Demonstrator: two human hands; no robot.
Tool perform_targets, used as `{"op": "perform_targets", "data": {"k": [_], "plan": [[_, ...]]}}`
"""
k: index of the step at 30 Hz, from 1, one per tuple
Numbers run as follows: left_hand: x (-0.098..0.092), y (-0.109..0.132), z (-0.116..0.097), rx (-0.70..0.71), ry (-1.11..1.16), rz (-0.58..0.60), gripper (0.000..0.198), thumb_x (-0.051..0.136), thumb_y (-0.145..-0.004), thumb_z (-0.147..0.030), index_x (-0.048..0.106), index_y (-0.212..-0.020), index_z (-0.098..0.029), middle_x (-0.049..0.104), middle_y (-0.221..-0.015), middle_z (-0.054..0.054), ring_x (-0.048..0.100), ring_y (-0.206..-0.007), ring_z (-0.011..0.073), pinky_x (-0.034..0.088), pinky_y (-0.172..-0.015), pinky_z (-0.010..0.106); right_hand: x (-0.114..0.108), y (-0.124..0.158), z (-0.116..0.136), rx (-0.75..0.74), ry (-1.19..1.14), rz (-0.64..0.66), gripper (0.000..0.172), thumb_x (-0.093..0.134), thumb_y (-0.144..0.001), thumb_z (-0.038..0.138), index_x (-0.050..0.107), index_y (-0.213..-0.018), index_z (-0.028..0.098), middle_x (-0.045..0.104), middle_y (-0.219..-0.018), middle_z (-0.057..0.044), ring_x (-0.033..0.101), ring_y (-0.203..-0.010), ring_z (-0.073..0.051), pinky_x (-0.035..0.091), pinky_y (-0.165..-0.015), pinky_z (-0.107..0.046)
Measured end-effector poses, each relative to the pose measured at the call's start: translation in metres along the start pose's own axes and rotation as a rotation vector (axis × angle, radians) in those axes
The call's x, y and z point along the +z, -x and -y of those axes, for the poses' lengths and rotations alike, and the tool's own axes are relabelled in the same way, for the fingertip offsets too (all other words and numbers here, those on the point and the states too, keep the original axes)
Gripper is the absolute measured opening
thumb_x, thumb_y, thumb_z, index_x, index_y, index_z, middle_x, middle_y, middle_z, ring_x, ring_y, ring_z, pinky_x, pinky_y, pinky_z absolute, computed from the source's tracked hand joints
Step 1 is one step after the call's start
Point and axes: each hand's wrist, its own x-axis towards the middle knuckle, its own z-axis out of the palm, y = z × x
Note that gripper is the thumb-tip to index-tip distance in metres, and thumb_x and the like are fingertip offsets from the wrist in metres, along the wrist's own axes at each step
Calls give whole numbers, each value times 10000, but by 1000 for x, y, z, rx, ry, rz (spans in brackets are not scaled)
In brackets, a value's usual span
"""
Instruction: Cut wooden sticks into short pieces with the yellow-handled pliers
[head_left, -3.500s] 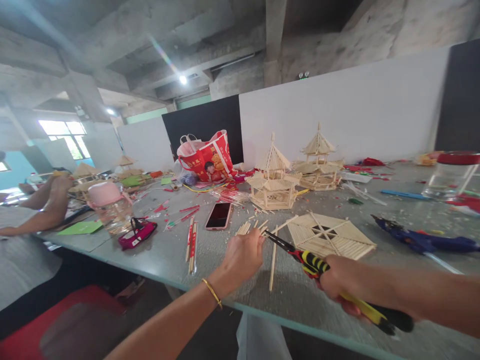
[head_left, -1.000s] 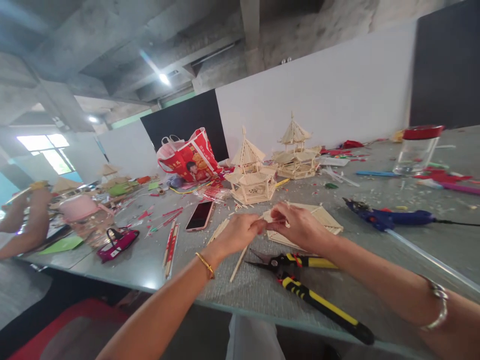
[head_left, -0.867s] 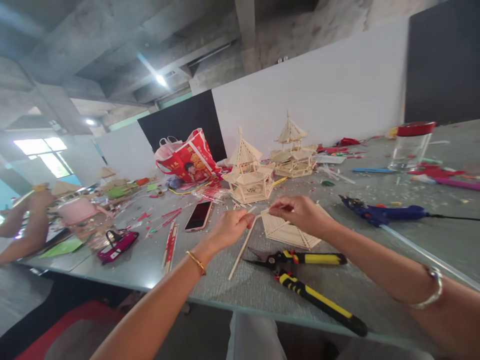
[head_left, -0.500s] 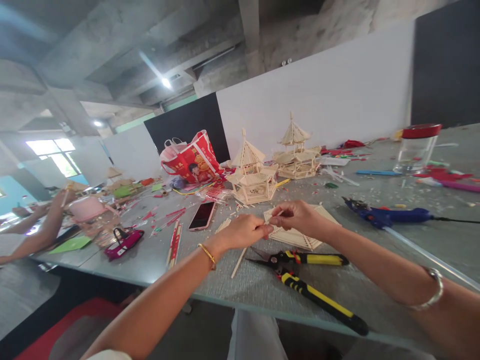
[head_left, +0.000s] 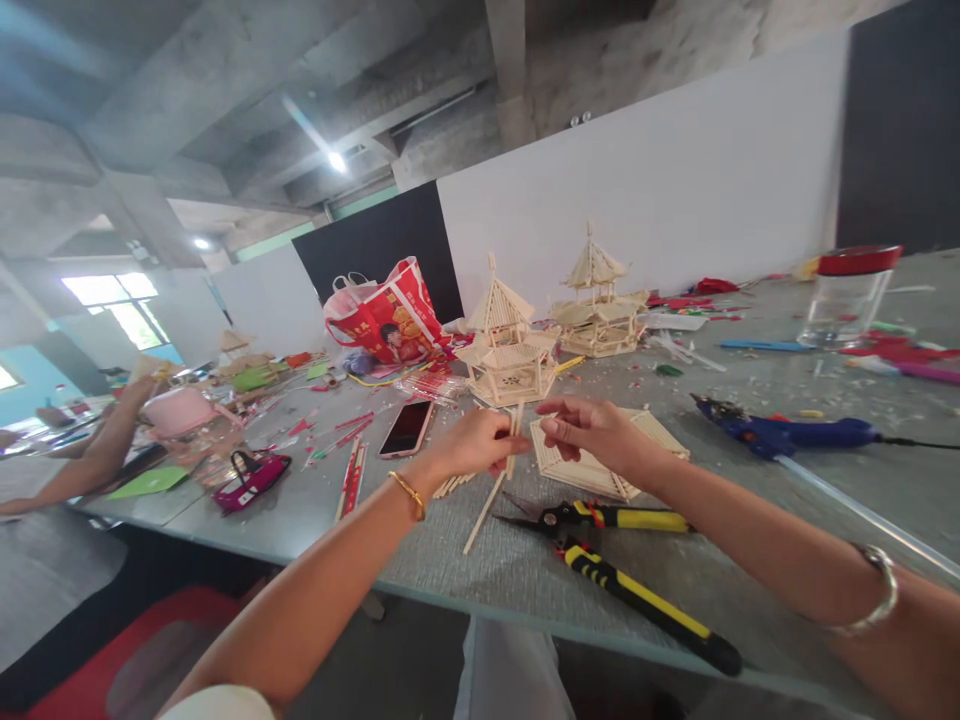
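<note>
My left hand (head_left: 480, 443) is closed on thin wooden sticks (head_left: 516, 428), which stand nearly upright between its fingers. Just to the right, my right hand (head_left: 589, 432) hovers over a flat panel of wooden sticks (head_left: 570, 475), its fingers curled but apart, with nothing visible in them. One loose stick (head_left: 482, 515) lies below my left hand. Yellow and black cutters (head_left: 622, 517) lie with jaws apart in front of the panel. Behind my hands stands a wooden stick pavilion (head_left: 510, 345), with a second pavilion (head_left: 596, 300) farther back.
A blue glue gun (head_left: 795, 432) and a red-lidded jar (head_left: 847, 295) are at the right. A phone (head_left: 406, 428), a red bag (head_left: 386, 320) and a purple pouch (head_left: 250, 483) are left. Another person's arm (head_left: 97, 455) rests at the far left.
My hands have moved apart from each other. Upright sticks now show in my left hand, and my right hand's fingers have opened. The view has shifted slightly.
</note>
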Motion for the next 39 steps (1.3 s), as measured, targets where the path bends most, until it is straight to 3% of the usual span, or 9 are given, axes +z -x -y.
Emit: {"op": "perform_targets", "data": {"k": [7, 13, 24, 33, 39], "plan": [[2, -4, 46, -68, 52, -243, 257, 579, -743, -407, 607, -756, -151, 588, -556, -17, 593, -531, 124, 444, -536, 218, 0, -4, -12, 49, 32, 3, 393, 595, -712, 507, 547, -889, 160, 577, -625, 12, 488, -462, -85, 367, -431, -232], [16, -9, 62, -98, 191, -251, 235, 594, -717, -382, 581, -727, -147, 571, -576, -26, 585, -517, 124, 436, -500, 220, 0, -4, -15, 55, 55, 17, 421, 571, -729, 530, 549, -894, 143, 581, -649, -4, 487, -471, -79, 370, -439, -230], [24, -6, 58, -93, 191, -250, 246, 600, -710, -392, 565, -727, -149, 563, -572, -32, 579, -516, 129, 421, -513, 231, -1, -4, -19, 63, 116, 51, 448, 559, -733, 556, 573, -888, 136, 576, -649, -6, 483, -476, -82, 370, -441, -231], [26, -7, 56, -33, 12, -262, 195, 579, -738, -346, 588, -715, -153, 557, -535, -27, 535, -525, 125, 358, -522, 220, -1, -3, -19, 63, 160, 61, 469, 552, -724, 579, 588, -871, 135, 575, -641, -8, 483, -472, -86, 373, -442, -235], [25, -10, 60, -34, 62, -229, 186, 574, -737, -340, 576, -731, -154, 566, -552, -24, 545, -516, 132, 373, -525, 228, 0, -2, -15, 51, 201, 68, 466, 543, -728, 579, 586, -867, 136, 576, -651, -14, 485, -479, -86, 376, -450, -236]]}}
